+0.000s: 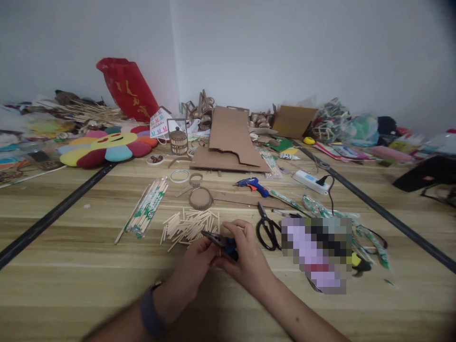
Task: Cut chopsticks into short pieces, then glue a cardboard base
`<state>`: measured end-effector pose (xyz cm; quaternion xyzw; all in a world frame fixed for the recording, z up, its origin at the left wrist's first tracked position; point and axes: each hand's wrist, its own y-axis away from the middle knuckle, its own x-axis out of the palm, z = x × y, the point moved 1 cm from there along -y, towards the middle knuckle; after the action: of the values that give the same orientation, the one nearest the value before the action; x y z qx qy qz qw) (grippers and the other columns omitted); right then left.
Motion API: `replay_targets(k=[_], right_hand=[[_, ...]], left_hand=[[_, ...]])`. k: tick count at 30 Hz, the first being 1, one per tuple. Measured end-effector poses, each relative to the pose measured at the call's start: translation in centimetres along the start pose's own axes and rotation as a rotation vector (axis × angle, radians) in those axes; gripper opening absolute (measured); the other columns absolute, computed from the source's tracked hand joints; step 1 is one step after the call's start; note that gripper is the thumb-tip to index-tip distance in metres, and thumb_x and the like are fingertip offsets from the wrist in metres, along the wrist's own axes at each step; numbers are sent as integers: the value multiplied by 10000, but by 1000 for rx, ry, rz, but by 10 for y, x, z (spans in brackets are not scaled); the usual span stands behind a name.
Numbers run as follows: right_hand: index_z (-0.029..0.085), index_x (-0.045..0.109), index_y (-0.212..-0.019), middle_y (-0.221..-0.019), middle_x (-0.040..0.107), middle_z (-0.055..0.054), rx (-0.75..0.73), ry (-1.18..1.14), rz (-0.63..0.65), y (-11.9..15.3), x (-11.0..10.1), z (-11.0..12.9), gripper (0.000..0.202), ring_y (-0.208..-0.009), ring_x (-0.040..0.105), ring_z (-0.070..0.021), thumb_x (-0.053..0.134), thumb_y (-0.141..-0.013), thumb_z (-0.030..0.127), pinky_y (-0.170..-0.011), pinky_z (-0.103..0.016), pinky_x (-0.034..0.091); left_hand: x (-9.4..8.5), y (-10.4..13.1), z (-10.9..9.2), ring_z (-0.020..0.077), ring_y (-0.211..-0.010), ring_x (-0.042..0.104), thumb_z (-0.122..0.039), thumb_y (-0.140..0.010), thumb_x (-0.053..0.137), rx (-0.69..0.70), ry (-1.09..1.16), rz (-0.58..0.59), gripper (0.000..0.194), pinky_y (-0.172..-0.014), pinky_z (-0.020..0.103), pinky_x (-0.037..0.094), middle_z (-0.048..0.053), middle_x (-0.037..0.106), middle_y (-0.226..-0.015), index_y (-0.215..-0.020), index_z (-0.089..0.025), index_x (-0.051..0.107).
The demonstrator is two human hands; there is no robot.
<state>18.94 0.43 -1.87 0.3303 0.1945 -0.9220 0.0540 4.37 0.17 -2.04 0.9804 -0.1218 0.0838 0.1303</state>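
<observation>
My right hand [247,251] is closed around the dark handles of a pair of pliers [220,240], whose jaws point left. Close to the jaws, my left hand [192,266] is closed in a pinch; what lies between its fingertips is hidden or too small to make out. A loose pile of short wooden sticks [188,227] lies just beyond both hands. Black-handled scissors [267,232] rest to the right of my right hand. Behind the pile sits a round cardboard piece [200,198] with a ridged edge.
Wrapped chopsticks [147,206] lie to the left. A blue glue gun [253,185] and a white power strip [310,182] are farther back. Cardboard sheets [231,133], a flower cushion [110,146] and a small stick-sided pot [178,142] stand toward the wall. A blurred patch covers items at right.
</observation>
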Motion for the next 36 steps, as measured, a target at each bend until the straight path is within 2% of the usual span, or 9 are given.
replay_targets(k=[3, 8, 13, 18, 22, 25, 28, 31, 36], right_hand=[[209, 568, -981, -984, 568, -65, 155, -186, 5, -4, -7, 1, 492, -884, 590, -235, 838, -611, 386, -766, -371, 520], [192, 516, -769, -557, 512, 52, 515, -882, 371, -2, -4, -1, 525, -496, 487, -110, 703, -673, 673, -476, -221, 380], [174, 565, -781, -675, 590, 29, 705, -1253, 502, 6, 7, 2, 474, -524, 551, -94, 831, -611, 527, -495, -213, 442], [179, 599, -940, -756, 629, -3, 746, -1368, 597, 8, 2, 6, 379, -634, 623, -146, 784, -667, 367, -562, -261, 506], [195, 579, -991, -817, 595, 4, 728, -1312, 624, 11, 0, 11, 427, -691, 605, -158, 772, -618, 272, -587, -278, 489], [185, 575, -932, -794, 543, 17, 576, -1021, 419, 9, 0, 11, 362, -689, 536, -133, 759, -657, 332, -615, -256, 428], [201, 550, -952, -825, 531, 5, 321, -525, 141, 5, -2, 7, 324, -751, 502, -166, 726, -703, 309, -685, -291, 423], [207, 524, -1011, -930, 541, -35, 175, -218, -47, 3, -4, 4, 382, -850, 519, -214, 710, -678, 220, -770, -343, 446], [203, 517, -1009, -964, 543, -62, 5, -79, -87, 6, 2, 2, 395, -922, 536, -247, 697, -664, 136, -813, -375, 473]], left_hand=[[-10, -4, -3, 238, -899, 639, -526, -807, 589, 32, -1, -97, 365, -839, 359, 486, 90, 719, -913, -841, -169, 654], [-14, -7, -6, 221, -927, 640, -541, -791, 634, 66, 34, -80, 369, -879, 342, 483, 67, 713, -892, -818, -173, 650], [-1, -2, -4, 116, -523, 540, -524, -753, 690, 1, 172, 97, 386, -513, 243, 473, -20, 589, -637, -829, -151, 624], [-3, 1, -11, 101, -410, 488, -530, -764, 671, -16, 235, 98, 394, -379, 226, 423, -38, 564, -581, -863, -153, 619], [-9, 0, -17, 107, -484, 535, -512, -728, 719, 8, 255, 16, 359, -406, 224, 439, 8, 682, -763, -807, -175, 625], [-13, -2, -19, 161, -709, 643, -494, -677, 777, 44, 263, -69, 348, -660, 257, 530, 27, 724, -837, -774, -182, 657], [-16, -4, -17, 230, -929, 671, -524, -656, 791, 15, 284, -124, 367, -886, 314, 496, 32, 738, -829, -775, -197, 671], [-14, -3, -13, 241, -915, 677, -545, -654, 786, -37, 283, -110, 381, -879, 340, 492, 27, 734, -808, -746, -201, 651], [-1, 1, -6, 176, -722, 605, -518, -664, 774, -42, 243, -8, 376, -704, 275, 479, 1, 660, -702, -720, -170, 643]])
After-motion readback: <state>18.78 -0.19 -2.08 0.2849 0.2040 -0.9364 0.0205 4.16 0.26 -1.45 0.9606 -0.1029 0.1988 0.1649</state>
